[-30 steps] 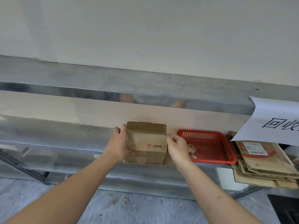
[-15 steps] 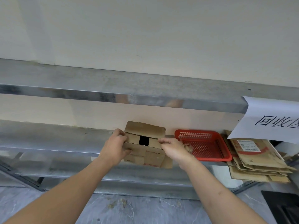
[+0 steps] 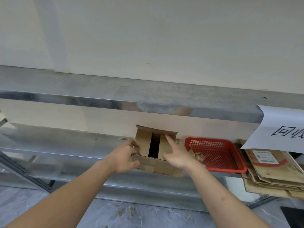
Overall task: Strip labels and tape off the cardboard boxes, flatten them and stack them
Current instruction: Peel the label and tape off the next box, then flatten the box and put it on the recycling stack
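Note:
A small brown cardboard box (image 3: 144, 143) stands on the lower steel shelf (image 3: 65, 145), tipped so its top faces me. Its two inner flaps leave a dark gap down the middle, and the far flap stands up. My left hand (image 3: 123, 159) grips the box's left front corner with curled fingers. My right hand (image 3: 176, 153) lies on the right inner flap with straight fingers. A stack of flattened boxes (image 3: 269, 175) lies at the right end of the shelf, the top one bearing a white label.
A red plastic basket (image 3: 217, 155) with torn scraps sits right of the box. A white paper sign (image 3: 279, 129) hangs from the upper steel shelf (image 3: 115, 92). Below lies a grey marble floor (image 3: 148, 216) with bits of debris.
The box has been tipped toward me and its top opened: the outer flap lifted, showing the inner flaps and gap. My right hand moved from the box's right side onto the right inner flap.

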The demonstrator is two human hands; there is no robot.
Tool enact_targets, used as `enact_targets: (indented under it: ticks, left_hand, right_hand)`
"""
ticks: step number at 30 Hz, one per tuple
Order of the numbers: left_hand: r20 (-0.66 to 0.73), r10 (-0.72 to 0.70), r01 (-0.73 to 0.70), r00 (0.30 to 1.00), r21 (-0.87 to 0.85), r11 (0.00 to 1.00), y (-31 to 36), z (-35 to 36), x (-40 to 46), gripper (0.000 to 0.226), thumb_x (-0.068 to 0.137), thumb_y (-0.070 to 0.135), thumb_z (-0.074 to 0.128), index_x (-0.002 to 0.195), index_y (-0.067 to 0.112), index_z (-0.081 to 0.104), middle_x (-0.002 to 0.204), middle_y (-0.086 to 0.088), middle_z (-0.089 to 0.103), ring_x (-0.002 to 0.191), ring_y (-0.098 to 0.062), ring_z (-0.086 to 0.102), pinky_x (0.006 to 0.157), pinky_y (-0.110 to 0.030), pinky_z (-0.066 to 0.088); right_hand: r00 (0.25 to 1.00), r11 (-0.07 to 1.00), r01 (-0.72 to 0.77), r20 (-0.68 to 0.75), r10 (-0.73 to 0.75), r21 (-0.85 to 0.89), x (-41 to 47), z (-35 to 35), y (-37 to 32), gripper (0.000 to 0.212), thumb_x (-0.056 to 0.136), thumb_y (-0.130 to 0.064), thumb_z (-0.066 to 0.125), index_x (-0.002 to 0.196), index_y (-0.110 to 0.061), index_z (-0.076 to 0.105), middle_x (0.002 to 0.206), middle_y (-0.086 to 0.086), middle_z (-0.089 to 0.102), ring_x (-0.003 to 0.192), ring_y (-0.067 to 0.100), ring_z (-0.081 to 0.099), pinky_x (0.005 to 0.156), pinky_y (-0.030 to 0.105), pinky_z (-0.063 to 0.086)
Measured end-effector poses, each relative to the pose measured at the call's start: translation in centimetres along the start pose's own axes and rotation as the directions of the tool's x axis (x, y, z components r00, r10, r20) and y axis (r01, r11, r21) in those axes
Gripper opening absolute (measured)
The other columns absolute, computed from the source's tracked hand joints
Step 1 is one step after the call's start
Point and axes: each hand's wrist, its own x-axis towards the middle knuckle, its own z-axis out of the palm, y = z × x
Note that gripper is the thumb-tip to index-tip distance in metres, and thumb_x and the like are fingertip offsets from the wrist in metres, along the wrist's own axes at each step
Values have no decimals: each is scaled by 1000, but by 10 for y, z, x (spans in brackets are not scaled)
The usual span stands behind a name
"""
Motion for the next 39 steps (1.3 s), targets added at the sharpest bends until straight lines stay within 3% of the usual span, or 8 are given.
enact_targets:
  ticks: [5, 11, 18, 21, 25, 28, 31, 39]
  left_hand:
    - [226, 7, -32, 974, 108, 994, 12, -10, -2, 51, 76, 59, 52, 114, 33, 73, 118, 8, 38, 95, -15, 59, 94, -34, 51]
    - [332, -53, -64, 942, 329, 942, 42, -9, 1, 68, 89, 51, 57, 150, 61, 30, 134, -8, 28, 106, -33, 59, 96, -41, 51]
    - [263, -117, -41, 958, 529, 848, 55, -8, 8, 57, 97, 49, 54, 149, 49, 32, 142, -16, 28, 105, -37, 61, 83, -43, 54]
    - [168, -44, -39, 985, 461, 887, 49, -11, 8, 60, 93, 46, 64, 143, 39, 31, 139, -15, 28, 92, -32, 62, 74, -39, 53]
    - [-42, -90, 98, 995, 279, 955, 26, -13, 5, 47, 89, 42, 74, 124, 25, 49, 133, -8, 40, 92, -26, 64, 84, -38, 57]
    - [-113, -122, 145, 986, 222, 964, 10, -12, 3, 35, 88, 42, 74, 105, 19, 53, 105, -3, 55, 85, -23, 55, 70, -33, 45]
    - [-196, -71, 96, 978, 120, 988, 3, -8, -1, 37, 84, 29, 78, 81, 20, 42, 80, 4, 49, 73, -24, 50, 60, -36, 35]
    - [-358, -264, 173, 896, -266, 948, -22, -8, 1, 53, 76, -6, 73, 81, 26, 31, 72, -2, 50, 63, -22, 37, 55, -40, 41]
  right_hand:
    - [993, 978, -118, -29, 114, -173, 9, 2, -8, 106, 86, -59, 68, 155, -59, -12, 164, 12, -10, 142, 42, 40, 111, 41, 45]
    - [980, 906, -169, -168, 112, -388, 19, 20, -20, 123, 77, -73, 71, 155, -50, -21, 156, 16, 7, 103, 32, 63, 75, 35, 57]
    - [967, 936, -158, -239, 83, -316, 19, 20, -19, 98, 87, -66, 55, 159, -46, -8, 155, 16, 14, 90, 33, 57, 64, 34, 51]
    - [952, 961, -158, -294, 86, -229, 18, 15, -18, 83, 97, -60, 46, 161, -38, -1, 159, 16, 13, 111, 38, 60, 72, 35, 46]
    - [923, 980, -174, -364, 126, -101, 22, 10, -17, 73, 102, -45, 42, 161, -31, 2, 154, 18, 21, 113, 40, 59, 76, 37, 44]
    - [893, 979, -206, -410, 189, 3, 23, 10, -15, 73, 103, -39, 40, 161, -25, -2, 156, 19, 23, 119, 41, 55, 80, 38, 41]
    - [852, 967, -183, -461, 247, 180, 21, 10, -12, 67, 104, -33, 39, 158, -22, 1, 155, 18, 27, 116, 39, 53, 80, 38, 36]
    - [825, 877, 66, -521, 221, 476, 23, 13, 10, 46, 98, -50, 34, 138, -30, 21, 144, 6, 38, 121, 30, 48, 96, 46, 41]
